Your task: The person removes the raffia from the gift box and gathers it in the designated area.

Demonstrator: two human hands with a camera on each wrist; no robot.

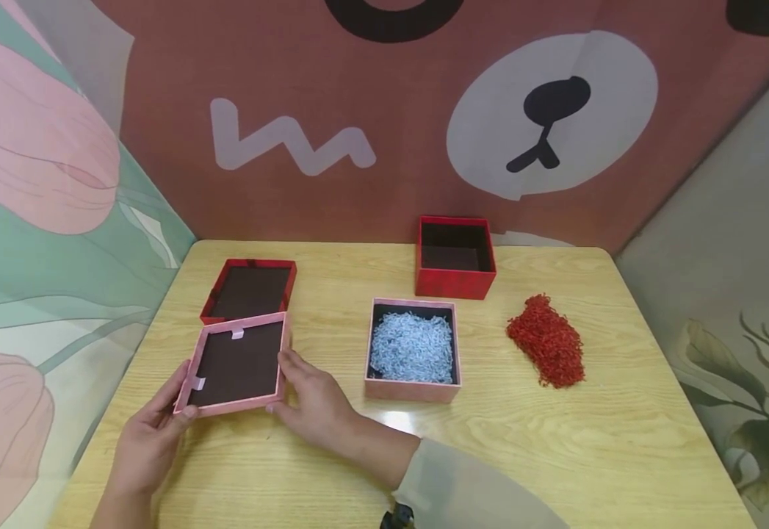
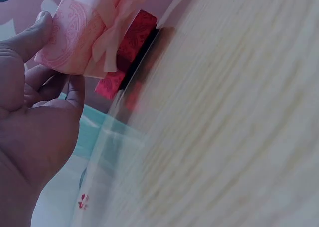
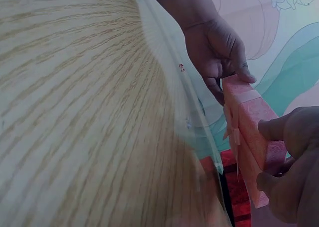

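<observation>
A pink box lid (image 1: pixel 239 365) is held by both hands above the table's left side, its dark inside turned up. My left hand (image 1: pixel 148 443) grips the lid's near left corner, thumb on the rim. On the opposite side my right hand (image 1: pixel 320 402) pinches the right edge between thumb and fingers. A pink ribbon (image 2: pixel 107 33) hangs from the lid's underside in the left wrist view. Just behind the lid, a red lid (image 1: pixel 252 290) lies with its dark inside up. To the right stands a pink box (image 1: pixel 412 391) filled with pale blue shredded paper (image 1: pixel 412 347).
An open red box (image 1: pixel 455 283) with a dark inside stands at the table's back, right of centre. Red shredded paper (image 1: pixel 547 342) lies in a loose heap on the right. Printed walls border the wooden table (image 1: pixel 556 455) at the back and both sides.
</observation>
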